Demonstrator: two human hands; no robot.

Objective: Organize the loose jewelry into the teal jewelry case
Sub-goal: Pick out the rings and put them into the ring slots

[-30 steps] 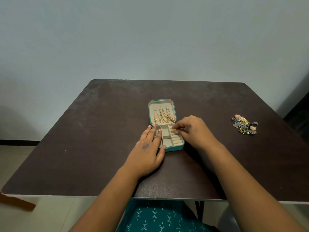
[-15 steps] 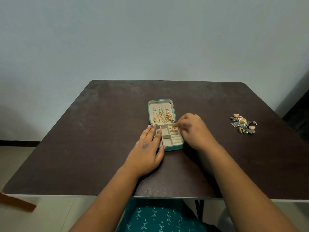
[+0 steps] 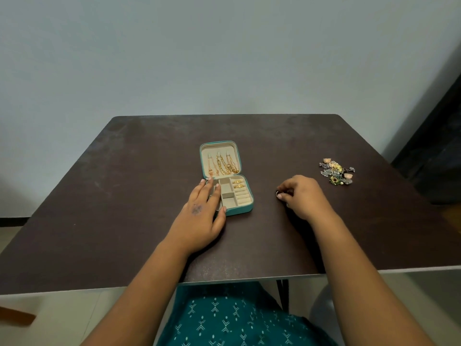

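While the left hand lay flat with its fingers spread over the near-left part of the teal jewelry case, pinning it to the dark table, the right hand sat to the right of the case, well apart from it, fingers curled down toward the tabletop; at its fingertips a small ring showed, apparently pinched between thumb and forefinger, though the piece was too small to be sure how firmly; the case stood open, its base tray nearest the person, two gold rings already seated in the far slots of the ring rolls on the tray's right side, the slots nearer the person looking unfilled; the lid lay back beyond the tray with gold chains hanging inside it; farther right of the case, past the right hand, the loose pile of jewelry waited, a tangle of earrings and charms.

Risks, as a judgement: a ring that small could slip from the pinch and roll off the table on its way across to the case; pushing it into a roll slot could nudge the seated rings loose; and should the left hand lift, the light case might skid under the push.
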